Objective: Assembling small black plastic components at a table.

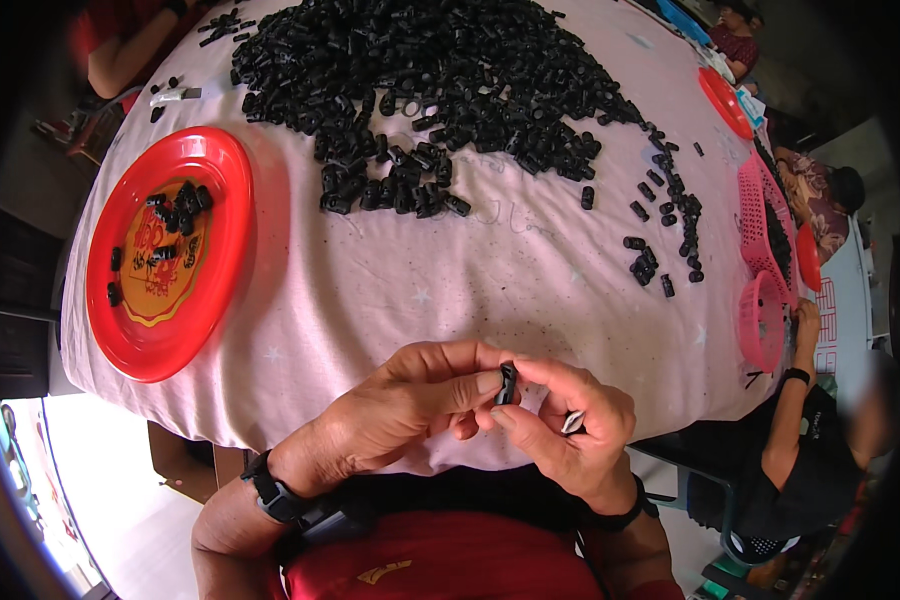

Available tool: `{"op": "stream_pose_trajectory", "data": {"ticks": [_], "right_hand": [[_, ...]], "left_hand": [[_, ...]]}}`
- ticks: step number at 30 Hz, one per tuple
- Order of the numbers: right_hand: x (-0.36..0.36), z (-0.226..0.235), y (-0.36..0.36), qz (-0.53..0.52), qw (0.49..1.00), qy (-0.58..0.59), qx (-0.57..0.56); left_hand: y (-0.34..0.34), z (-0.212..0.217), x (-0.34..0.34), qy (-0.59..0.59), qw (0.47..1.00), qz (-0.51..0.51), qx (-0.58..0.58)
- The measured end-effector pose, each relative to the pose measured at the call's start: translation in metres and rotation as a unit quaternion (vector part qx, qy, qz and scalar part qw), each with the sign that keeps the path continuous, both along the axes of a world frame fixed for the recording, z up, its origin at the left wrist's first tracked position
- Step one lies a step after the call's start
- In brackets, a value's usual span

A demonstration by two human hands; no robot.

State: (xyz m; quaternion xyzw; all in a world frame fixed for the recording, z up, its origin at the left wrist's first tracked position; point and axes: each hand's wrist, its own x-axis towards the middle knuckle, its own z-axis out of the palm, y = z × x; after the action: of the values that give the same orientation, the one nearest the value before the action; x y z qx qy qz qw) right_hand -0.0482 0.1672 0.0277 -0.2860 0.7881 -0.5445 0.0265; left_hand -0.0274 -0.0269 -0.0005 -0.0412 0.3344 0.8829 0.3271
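My left hand (420,395) and my right hand (580,420) meet above the near edge of the pink cloth. Between their thumbs and fingertips is a small black cylindrical plastic part (506,384), tilted slightly, with both hands pinching it. A pale, narrow object (573,422), perhaps a small blade or tool, is tucked in the curled fingers of my right hand; most of it is hidden. Beyond my hands lies a large heap of similar black parts (430,80). On the left a red plate (235,215) with a yellow printed centre carries several of them.
Loose black parts (667,287) trail down the right side of the cloth-covered table (420,300). Pink plastic baskets (760,320) stand along the right edge, near a red dish (725,103). A person in black (790,470) sits close on the right; others sit farther back.
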Motion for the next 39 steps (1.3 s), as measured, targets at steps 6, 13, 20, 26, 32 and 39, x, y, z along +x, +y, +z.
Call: {"op": "stream_pose_trajectory", "data": {"ticks": [6,13,20,26,32,39], "right_hand": [[0.000,-0.006,0.001,-0.022,0.992,0.117,0.027],[0.000,-0.007,0.003,-0.033,0.955,0.271,0.120],[0.000,-0.003,0.002,-0.046,0.967,0.211,0.133],[-0.001,-0.011,0.004,-0.070,0.988,0.027,0.135],[-0.003,-0.008,0.004,-0.057,0.976,0.052,0.202],[-0.004,-0.007,0.006,-0.047,0.966,0.091,0.237]], "left_hand": [[0.003,0.000,0.000,-0.012,0.999,0.028,0.010],[0.006,0.000,0.001,-0.004,0.999,0.044,0.005],[0.005,0.000,0.001,-0.008,0.999,0.045,0.022],[0.007,0.000,0.002,0.010,1.000,0.026,-0.009],[0.006,-0.004,0.003,0.051,0.998,0.011,-0.027],[0.007,-0.004,0.002,0.059,0.998,0.009,-0.034]]}}
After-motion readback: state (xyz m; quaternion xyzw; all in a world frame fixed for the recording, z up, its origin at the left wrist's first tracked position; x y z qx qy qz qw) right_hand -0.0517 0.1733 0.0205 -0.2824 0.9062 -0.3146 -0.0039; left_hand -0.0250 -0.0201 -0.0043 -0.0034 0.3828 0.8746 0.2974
